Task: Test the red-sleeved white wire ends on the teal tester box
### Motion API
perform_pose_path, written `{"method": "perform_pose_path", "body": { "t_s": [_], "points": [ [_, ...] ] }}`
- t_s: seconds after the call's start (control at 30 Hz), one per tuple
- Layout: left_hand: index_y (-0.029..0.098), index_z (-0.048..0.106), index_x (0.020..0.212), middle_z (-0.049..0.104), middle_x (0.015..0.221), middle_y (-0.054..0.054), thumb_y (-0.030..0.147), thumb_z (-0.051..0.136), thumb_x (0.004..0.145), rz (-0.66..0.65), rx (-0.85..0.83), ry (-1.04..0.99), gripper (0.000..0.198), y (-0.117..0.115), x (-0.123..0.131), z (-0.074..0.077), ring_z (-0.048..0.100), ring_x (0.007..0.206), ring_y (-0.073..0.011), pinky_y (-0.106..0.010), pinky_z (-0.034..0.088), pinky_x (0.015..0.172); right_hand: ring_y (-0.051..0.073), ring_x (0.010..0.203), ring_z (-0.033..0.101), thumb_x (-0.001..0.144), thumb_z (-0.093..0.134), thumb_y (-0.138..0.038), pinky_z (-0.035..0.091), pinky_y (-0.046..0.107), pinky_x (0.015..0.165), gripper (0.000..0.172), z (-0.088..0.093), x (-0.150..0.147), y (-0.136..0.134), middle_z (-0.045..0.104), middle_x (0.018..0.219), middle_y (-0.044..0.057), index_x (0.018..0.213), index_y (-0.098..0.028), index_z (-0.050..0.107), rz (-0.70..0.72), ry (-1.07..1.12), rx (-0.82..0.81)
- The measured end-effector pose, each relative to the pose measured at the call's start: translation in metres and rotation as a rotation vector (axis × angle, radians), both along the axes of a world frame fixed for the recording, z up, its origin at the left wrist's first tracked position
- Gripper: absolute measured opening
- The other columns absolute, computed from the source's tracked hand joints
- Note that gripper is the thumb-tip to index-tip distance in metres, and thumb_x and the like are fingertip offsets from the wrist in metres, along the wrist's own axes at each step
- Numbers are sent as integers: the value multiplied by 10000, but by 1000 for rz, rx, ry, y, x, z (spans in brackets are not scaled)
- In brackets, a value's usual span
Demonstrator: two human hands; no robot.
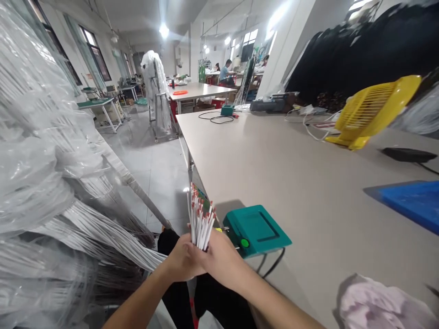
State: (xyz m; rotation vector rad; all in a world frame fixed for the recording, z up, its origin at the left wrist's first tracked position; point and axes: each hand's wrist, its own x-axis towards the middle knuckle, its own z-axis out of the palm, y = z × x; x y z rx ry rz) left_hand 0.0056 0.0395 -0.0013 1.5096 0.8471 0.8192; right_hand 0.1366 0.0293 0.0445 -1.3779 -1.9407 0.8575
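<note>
A bundle of thin white wires (pixel 202 228) with reddish tips stands upright between my two hands, at the lower middle. My left hand (pixel 183 259) is closed round the bundle from the left, and my right hand (pixel 221 253) wraps it from the right; the two hands touch. Most of the fingers are hidden behind the wires. Just right of my right hand, a teal box (pixel 257 228) with a green button sits at the table's edge, black cables hanging below it.
Long white wires in clear plastic (pixel 113 228) fill the left side. On the grey table (pixel 274 169) are a yellow fan (pixel 373 112), a blue tray (pixel 414 201), a pink cloth (pixel 384 301) and a dark device (pixel 408 154). A person (pixel 225 73) sits far back.
</note>
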Motion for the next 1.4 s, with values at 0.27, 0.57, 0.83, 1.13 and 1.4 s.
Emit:
{"method": "perform_pose_path", "body": {
  "t_s": [0.27,0.57,0.83,1.13,1.4],
  "points": [
    [161,599,912,637,876,-71,187,540,742,355,179,300,182,-13,21,-11,598,810,-210,-346,470,818,220,776,622,767,544,-309,454,314,709,122,-5,15,1,673,839,42,791,-218,622,58,-18,-44],
    [110,620,676,618,633,-53,342,622,711,91,-285,-62,235,-9,-5,-4,583,614,-155,-274,465,620,96,455,506,861,454,-427,413,221,444,310,-20,9,6,586,682,-19,1018,-196,588,187,594,-317],
    [108,580,681,547,545,22,215,753,560,340,-431,-95,237,-7,8,-6,505,491,-95,-245,456,506,154,700,622,862,487,-405,485,252,643,293,-26,12,16,671,768,4,974,-200,662,66,424,-162],
    [87,617,816,613,633,-21,303,782,588,292,-489,-320,354,2,-7,-12,587,562,-121,-264,501,561,131,562,598,759,609,-484,513,274,516,354,-43,23,9,679,782,53,918,-176,683,-168,568,-300],
    [93,623,689,587,579,-12,340,779,574,242,-402,-264,314,3,2,-4,554,527,-114,-271,490,539,145,597,576,740,652,-354,466,266,558,166,-42,16,11,635,662,28,698,-194,671,-123,376,-78]
  ]
}}
